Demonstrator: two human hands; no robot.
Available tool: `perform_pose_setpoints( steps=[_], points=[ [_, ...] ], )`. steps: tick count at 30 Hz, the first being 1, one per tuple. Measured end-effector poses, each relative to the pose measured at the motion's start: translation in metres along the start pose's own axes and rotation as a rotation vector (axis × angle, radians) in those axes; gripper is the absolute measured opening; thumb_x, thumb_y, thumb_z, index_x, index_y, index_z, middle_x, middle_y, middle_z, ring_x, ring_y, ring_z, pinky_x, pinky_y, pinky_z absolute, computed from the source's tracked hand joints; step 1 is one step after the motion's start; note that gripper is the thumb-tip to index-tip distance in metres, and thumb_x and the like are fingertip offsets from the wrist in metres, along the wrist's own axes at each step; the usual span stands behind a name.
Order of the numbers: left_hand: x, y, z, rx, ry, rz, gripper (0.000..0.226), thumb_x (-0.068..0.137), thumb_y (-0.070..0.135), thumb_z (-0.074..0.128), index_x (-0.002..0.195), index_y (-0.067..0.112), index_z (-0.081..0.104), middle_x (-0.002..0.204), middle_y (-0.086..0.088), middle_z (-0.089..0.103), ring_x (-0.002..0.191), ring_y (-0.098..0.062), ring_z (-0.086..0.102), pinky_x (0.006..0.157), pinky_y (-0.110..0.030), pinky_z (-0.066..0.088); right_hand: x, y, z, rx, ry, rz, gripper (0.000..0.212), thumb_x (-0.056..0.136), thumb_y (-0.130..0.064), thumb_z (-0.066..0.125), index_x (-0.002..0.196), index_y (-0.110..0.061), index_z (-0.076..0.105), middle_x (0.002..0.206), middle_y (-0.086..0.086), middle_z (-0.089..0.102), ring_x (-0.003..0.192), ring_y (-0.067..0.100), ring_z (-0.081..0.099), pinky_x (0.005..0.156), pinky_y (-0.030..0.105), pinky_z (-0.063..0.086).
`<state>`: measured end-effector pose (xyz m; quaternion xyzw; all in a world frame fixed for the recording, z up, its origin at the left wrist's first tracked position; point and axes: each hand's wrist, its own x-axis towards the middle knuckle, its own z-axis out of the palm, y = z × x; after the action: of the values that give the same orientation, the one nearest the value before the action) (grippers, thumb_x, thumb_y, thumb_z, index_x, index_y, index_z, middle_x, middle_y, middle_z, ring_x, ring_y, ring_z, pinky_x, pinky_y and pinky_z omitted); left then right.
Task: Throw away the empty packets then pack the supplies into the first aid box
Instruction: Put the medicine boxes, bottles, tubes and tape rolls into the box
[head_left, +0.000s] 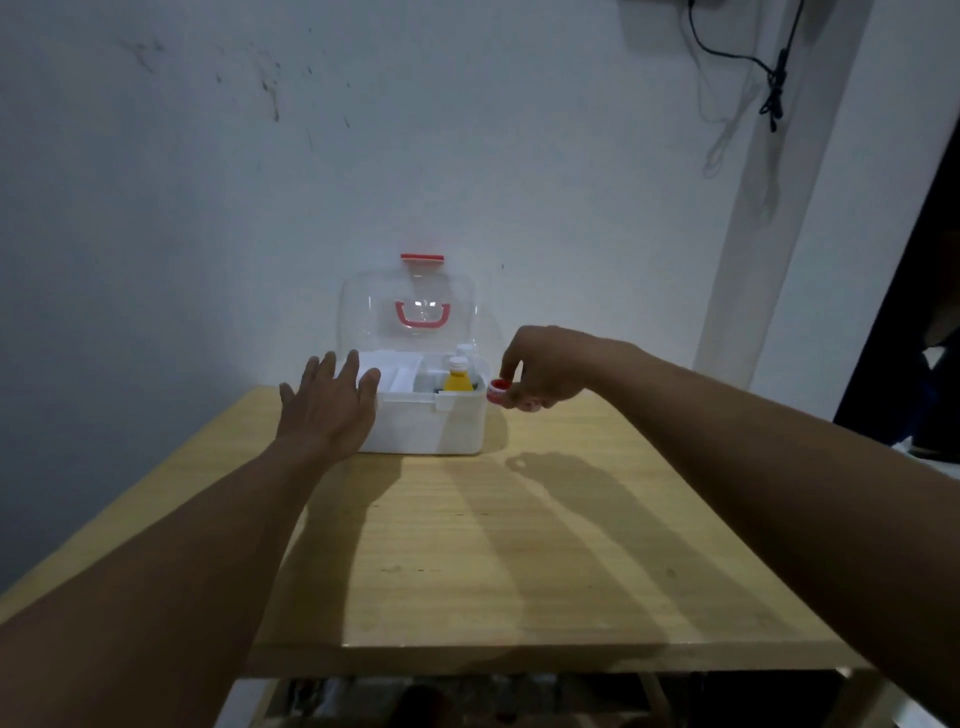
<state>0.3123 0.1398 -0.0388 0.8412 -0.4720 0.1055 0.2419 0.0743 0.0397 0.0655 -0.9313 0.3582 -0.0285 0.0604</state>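
Plainly, the right hand (540, 371) was curled shut around a small red-capped container (500, 391), which was pinched from above by the fingertips and held clear of the table (545, 545), just beside the right end wall of the first aid box (431, 423). The container's long axis could be judged as lying roughly sideways, cap towards the box, though most of its body was hidden by the fingers. From this hand the box's open top lay to the left and slightly higher, so the coming move was judged to turn on a short lift over the right rim and a lowering into the right-hand compartment, where a yellow bottle (458, 382) with a white cap and a second white-capped bottle (464, 351) behind it were already standing upright. The left hand (330, 402) was spread flat and empty, fingers resting against the box's left front corner, as if steadying it. The clear lid (410, 312) was stood open against the wall, at the far edge of the table. No empty packets were visible on the table.
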Motion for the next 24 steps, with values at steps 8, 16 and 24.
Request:
perform_pose_setpoints(
  steps=[8,16,24],
  points=[
    [-0.007,-0.001,0.008,-0.067,0.0,-0.036,0.07,0.096,0.057,0.01,0.154,0.018,0.013,0.163,-0.006,0.01,0.15,-0.025,0.006,0.118,-0.055,0.008,0.081,-0.056,-0.027,0.019,0.069,-0.079,0.033,0.087,-0.038,0.072,0.102,-0.009,0.075,0.08,0.004,0.076,0.073,0.02,0.074,0.062,0.023,0.058],
    [-0.011,-0.007,0.01,-0.178,0.004,-0.054,0.085,0.085,0.068,0.003,0.155,0.02,0.004,0.164,-0.003,0.005,0.151,-0.022,0.002,0.12,-0.054,0.008,0.153,-0.086,0.001,0.013,0.069,-0.15,0.029,0.087,-0.037,0.071,0.097,-0.011,0.078,0.086,0.004,0.078,0.069,0.015,0.071,0.071,0.027,0.057],
    [-0.004,-0.013,0.019,-0.183,0.033,-0.046,0.078,0.09,0.067,0.01,0.155,0.025,0.004,0.164,0.001,0.003,0.151,-0.019,0.0,0.121,-0.05,0.003,0.177,-0.11,0.019,-0.057,0.076,-0.314,0.039,0.089,-0.035,0.069,0.124,-0.016,0.07,0.106,0.007,0.075,0.092,0.021,0.07,0.071,0.025,0.047]
  ],
)
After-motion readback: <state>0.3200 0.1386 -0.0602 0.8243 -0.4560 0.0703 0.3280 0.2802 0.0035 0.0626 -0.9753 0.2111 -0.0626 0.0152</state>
